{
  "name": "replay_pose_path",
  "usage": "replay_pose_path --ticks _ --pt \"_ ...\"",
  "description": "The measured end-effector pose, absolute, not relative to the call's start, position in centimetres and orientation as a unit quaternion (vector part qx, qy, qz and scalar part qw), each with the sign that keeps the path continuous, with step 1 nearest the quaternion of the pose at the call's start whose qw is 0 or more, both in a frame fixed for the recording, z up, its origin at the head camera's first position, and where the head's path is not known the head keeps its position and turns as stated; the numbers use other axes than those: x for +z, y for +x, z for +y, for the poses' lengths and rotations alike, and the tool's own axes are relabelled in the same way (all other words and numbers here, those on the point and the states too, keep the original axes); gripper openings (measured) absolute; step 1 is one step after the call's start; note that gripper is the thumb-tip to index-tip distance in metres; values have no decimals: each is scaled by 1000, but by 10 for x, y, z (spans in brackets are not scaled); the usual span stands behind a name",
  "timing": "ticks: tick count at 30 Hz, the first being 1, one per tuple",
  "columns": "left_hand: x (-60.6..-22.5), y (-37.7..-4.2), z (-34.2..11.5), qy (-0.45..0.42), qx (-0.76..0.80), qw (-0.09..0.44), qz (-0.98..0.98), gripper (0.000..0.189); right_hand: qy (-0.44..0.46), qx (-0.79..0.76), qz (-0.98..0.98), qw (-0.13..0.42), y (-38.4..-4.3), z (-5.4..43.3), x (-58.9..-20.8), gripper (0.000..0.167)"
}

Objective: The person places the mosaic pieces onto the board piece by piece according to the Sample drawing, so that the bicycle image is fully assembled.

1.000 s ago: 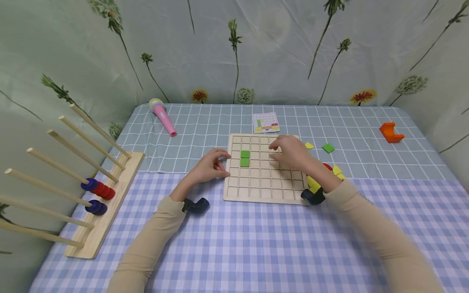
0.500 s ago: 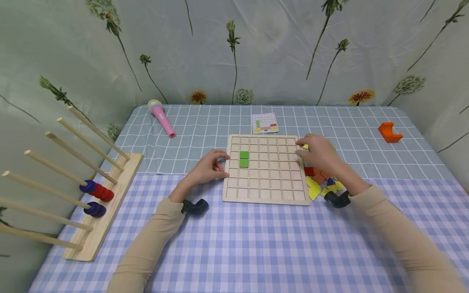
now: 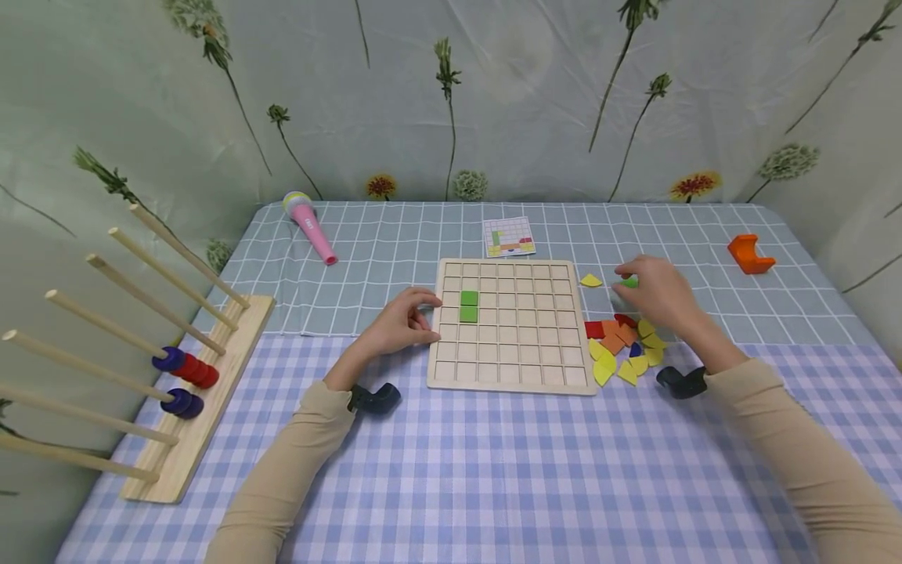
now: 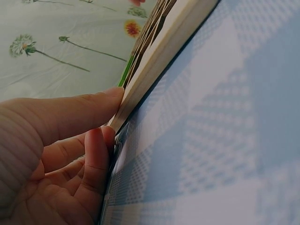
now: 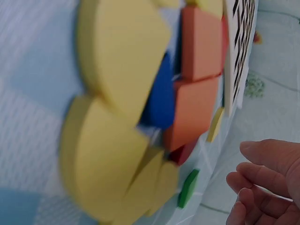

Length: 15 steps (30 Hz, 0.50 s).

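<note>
My left hand (image 3: 402, 321) touches the left edge of a wooden grid board (image 3: 514, 355), thumb and forefinger set apart along it. In the left wrist view, the thumb of the left hand (image 4: 70, 122) meets the board's side (image 4: 150, 70), the other fingers bent below. Two green square tiles (image 3: 468, 306) lie one above the other in the board's left part. My right hand (image 3: 658, 290) hovers over a loose green tile (image 3: 630, 282), partly hidden by the fingers. In the right wrist view, a gap separates the right hand (image 5: 272, 180) from the green tile (image 5: 188, 189).
Yellow (image 3: 604, 368), orange (image 3: 613, 343), red (image 3: 595, 330) and blue pieces lie right of the board, a yellow piece (image 3: 590, 280) above them. Behind it is a pattern card (image 3: 509, 237). A peg stand (image 3: 204, 407), toy microphone (image 3: 310, 227) and orange block (image 3: 752, 255) stand farther out.
My right hand has moved right, from above the board to the loose green tile, uncovering the pile of coloured pieces. The left hand stays at the board's edge.
</note>
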<state>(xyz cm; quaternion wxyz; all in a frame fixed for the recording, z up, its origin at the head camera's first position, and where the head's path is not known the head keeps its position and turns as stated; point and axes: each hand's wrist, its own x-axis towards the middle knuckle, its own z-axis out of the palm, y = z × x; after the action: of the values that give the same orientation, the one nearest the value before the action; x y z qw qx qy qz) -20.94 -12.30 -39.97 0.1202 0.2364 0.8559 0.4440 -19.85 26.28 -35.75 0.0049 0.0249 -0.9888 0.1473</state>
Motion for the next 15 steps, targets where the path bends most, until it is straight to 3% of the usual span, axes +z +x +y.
replay_pose_path --ticks 15 --pt "-401 -210 -123 232 441 124 858 52 -24 139 -989 -38 -208 284 -366 42"
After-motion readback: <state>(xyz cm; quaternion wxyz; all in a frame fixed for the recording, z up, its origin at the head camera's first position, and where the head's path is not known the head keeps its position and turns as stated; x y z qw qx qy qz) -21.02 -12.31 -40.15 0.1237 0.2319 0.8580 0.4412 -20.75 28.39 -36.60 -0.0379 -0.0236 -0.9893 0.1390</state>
